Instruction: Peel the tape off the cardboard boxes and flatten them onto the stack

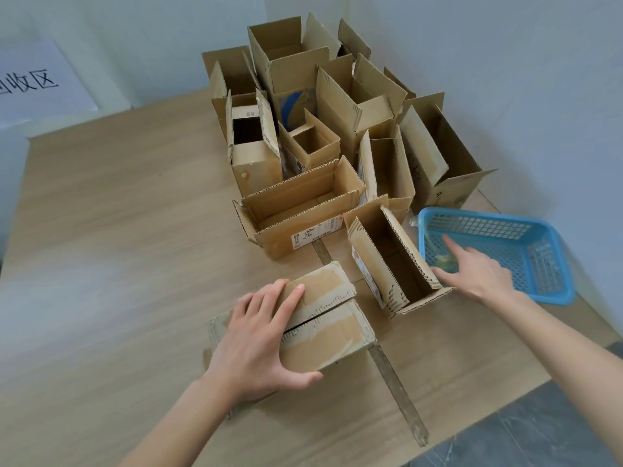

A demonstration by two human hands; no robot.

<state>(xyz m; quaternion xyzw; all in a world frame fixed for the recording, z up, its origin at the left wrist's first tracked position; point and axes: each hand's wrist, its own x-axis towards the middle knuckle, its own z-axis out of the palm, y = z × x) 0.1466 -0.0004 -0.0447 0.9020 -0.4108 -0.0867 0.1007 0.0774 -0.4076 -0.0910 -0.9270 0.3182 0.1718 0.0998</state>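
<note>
A small cardboard box (pixel 323 328) lies in front of me on the table, its flaps showing strips of clear tape and a dark slit between them. My left hand (pixel 259 338) rests on top of it, fingers spread over the far flap and thumb against the near side. My right hand (pixel 478 271) reaches over the rim of the blue plastic basket (pixel 539 264) with fingers extended; crumpled clear tape (pixel 441 259) lies inside by the fingertips. An open box (pixel 394 261) stands between my hands.
Several open cardboard boxes (pixel 313 136) crowd the back of the wooden table (pixel 118 247) against the wall corner. A flattened sheet of cardboard (pixel 438 372) with a tape strip lies under the near box. A white sign (pixel 33 82) leans at the left.
</note>
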